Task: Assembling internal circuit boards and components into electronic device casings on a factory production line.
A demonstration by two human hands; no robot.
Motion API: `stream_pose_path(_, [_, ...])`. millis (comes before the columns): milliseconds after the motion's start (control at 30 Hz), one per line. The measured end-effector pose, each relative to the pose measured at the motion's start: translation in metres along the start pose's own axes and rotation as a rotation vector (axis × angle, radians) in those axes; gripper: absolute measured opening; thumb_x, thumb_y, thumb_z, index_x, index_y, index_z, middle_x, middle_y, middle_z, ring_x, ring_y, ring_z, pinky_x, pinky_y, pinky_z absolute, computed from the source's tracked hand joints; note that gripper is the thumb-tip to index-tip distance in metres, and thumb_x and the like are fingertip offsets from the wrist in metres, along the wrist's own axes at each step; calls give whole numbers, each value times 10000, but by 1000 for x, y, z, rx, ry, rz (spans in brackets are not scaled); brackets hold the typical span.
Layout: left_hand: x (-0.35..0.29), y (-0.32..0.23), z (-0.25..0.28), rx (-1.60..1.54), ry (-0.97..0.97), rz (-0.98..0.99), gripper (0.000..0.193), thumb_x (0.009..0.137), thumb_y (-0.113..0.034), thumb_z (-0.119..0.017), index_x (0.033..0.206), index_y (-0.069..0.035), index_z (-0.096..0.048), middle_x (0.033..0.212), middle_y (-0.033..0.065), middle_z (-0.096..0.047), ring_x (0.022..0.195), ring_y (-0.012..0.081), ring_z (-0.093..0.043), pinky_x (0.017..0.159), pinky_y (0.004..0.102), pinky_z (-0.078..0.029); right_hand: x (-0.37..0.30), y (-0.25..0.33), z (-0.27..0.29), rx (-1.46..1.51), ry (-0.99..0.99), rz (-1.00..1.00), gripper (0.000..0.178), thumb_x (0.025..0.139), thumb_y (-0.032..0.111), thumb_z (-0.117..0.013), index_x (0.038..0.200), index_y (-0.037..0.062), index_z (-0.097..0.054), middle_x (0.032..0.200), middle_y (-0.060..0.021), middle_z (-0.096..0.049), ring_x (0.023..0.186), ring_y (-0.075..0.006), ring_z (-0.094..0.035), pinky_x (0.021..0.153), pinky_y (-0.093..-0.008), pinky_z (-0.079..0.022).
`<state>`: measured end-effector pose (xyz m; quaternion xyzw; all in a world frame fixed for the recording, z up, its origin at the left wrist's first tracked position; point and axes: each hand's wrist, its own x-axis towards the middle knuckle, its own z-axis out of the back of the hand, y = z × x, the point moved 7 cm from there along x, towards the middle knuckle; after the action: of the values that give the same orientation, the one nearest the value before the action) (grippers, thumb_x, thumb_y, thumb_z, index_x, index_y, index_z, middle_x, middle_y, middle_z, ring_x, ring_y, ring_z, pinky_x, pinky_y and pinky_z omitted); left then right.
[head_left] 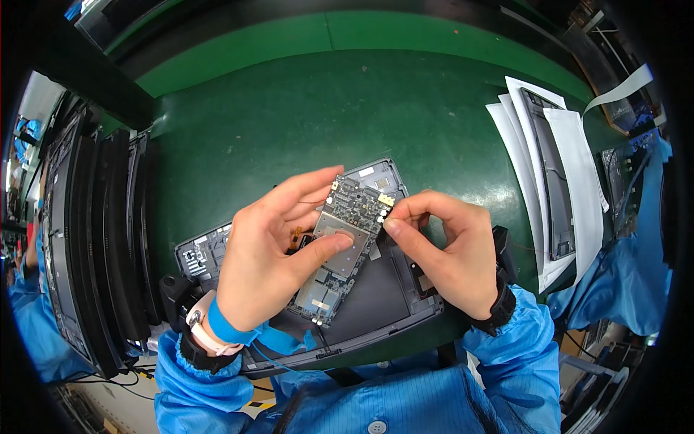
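Green bench (303, 116) (glossy); both hands' (267, 253) grip pinched shut on circuit board (347, 239).

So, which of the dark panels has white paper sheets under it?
The single dark panel at the right of the green table, lying flat on white sheets. The panels at the left stand on edge in a row, without paper.
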<state>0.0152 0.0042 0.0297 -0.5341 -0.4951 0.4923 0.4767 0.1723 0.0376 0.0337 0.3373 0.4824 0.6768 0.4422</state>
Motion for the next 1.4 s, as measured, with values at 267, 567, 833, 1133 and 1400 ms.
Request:
stream_pose_path(267, [0, -2, -3, 0, 53, -33, 573, 715, 190, -604, 1256, 99, -438, 1263, 217, -492, 1101, 222, -537, 924, 312, -470, 0, 6, 5, -98, -37, 71, 61, 760, -3, -671, 814, -23, -650, 718, -57, -633, 678, -103, -556, 637, -231, -436])
stream_pose_path(567, [-1, -6, 1, 63, 75, -85, 591, 703, 172, -629, 1260, 85, -450, 1259, 193, -504, 1085, 199, -540, 902, 307, -466, 2, 12, 3, -161, -68, 225, 102, 708, 3, -698, 792, 27, -646, 726, -63, -650, 663, -171, -606, 609, -274, -459])
stream_pose_path(833, [2, -25, 27, 493, 16, -192, 666, 631, 92, -708, 1260, -20, -520, 920, 58, -569, 856, 88, -502, 759, 202, -433, -2, 11, -13, -273, -40, 358, 139, 731, 8, -675, 850, 67, -635, 768, -41, -650, 716, -214, -611, 720, -308, -436])
stream_pose_path(1133, [5, -22, 30, 749, -11, -280, 342, 664, 24, -691, 1002, -22, -672, 830, 134, -650, 711, 218, -611, 657, 286, -484, -14, 21, -24, -531, -29, 709, 202, 659, -42, -661, 851, 18, -644, 781, -52, -644, 702, -184, -608, 686, -310, -428])
stream_pose_path(1400, [6, -14, 27, 784, 76, -227, 327, 679, 3, -697, 1003, -36, -671, 856, 140, -657, 718, 262, -626, 667, 304, -492, -11, 20, -25, -509, -8, 693, 204, 647, -48, -659, 840, 18, -649, 779, -53, -643, 716, -190, -612, 678, -310, -434])
